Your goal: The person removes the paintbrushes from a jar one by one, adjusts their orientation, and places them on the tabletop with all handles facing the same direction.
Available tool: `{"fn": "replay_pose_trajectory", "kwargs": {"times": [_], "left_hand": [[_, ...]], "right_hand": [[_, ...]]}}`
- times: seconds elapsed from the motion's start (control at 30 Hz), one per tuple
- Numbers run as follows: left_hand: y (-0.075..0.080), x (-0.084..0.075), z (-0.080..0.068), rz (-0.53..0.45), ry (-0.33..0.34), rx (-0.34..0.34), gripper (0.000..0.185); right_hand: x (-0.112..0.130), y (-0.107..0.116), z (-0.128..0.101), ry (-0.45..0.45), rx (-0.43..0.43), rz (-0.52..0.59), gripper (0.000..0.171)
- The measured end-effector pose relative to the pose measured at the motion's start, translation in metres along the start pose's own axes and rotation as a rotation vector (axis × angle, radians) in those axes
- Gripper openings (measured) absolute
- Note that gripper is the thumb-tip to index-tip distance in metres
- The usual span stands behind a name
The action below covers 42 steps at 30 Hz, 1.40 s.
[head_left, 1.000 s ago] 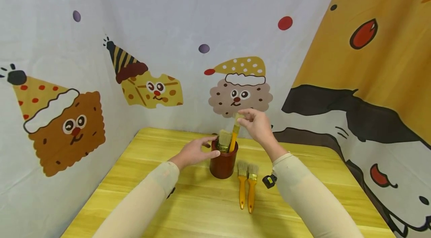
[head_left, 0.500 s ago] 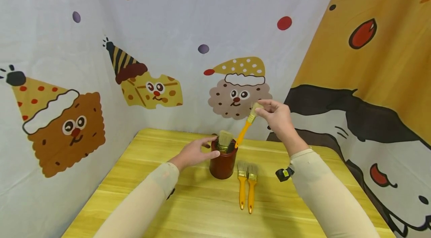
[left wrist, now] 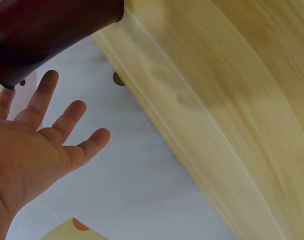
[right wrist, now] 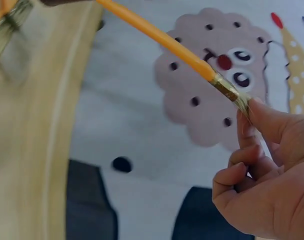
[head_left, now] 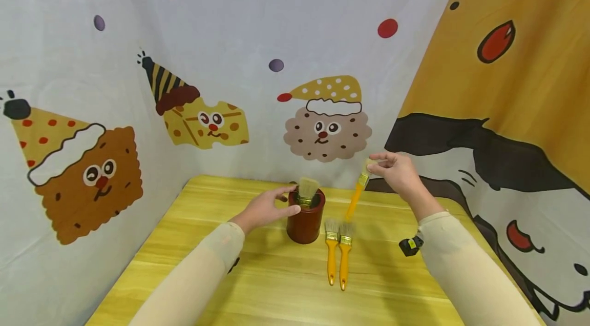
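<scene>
My left hand holds the dark red cup near its rim, thumb at the front and fingers behind. Its other fingers are spread in the left wrist view, beside the cup. One paintbrush stands in the cup, bristles up. Right of it, my right hand pinches a second paintbrush by the bristles, its orange handle hanging down over the table. The right wrist view shows thumb and index finger on the bristle end of that paintbrush.
Two more paintbrushes lie side by side on the wooden table, to the right of the cup, bristles away from me. A white curtain with cartoon prints hangs right behind the table and along both sides.
My right hand has drawn the paintbrush up out of the cup, moved right and then lowered it. The left hand has stayed at the cup.
</scene>
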<state>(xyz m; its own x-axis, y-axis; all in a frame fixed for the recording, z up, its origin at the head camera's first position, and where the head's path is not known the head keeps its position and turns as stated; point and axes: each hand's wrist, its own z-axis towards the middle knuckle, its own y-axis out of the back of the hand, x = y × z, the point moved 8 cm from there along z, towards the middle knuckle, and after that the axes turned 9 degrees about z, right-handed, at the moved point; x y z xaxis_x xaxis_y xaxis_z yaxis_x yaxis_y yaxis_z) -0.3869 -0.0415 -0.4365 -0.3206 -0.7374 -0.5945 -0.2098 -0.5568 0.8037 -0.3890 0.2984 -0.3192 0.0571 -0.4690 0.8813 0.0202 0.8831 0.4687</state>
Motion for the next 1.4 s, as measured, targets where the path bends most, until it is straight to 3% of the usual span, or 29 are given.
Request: {"fn": "replay_pose_trajectory", "kwargs": {"times": [0.3,0.6,1.0,1.4], "left_hand": [[-0.001,-0.001,0.001,-0.011,-0.006,0.008,0.075],[0.003,0.000,0.002,0.000,-0.003,0.002,0.074],[0.003,-0.003,-0.002,-0.004,-0.011,0.004,0.074],[0.003,-0.004,-0.002,0.017,-0.012,0.002,0.073]], "right_hand": [[-0.067,-0.006,-0.010,-0.108,0.116,-0.038,0.051],[-0.119,-0.031,-0.024,-0.188,0.210,-0.052,0.052],[-0.155,-0.065,-0.034,-0.237,0.257,-0.022,0.046],[-0.174,-0.077,-0.033,-0.231,0.232,-0.067,0.039]]}}
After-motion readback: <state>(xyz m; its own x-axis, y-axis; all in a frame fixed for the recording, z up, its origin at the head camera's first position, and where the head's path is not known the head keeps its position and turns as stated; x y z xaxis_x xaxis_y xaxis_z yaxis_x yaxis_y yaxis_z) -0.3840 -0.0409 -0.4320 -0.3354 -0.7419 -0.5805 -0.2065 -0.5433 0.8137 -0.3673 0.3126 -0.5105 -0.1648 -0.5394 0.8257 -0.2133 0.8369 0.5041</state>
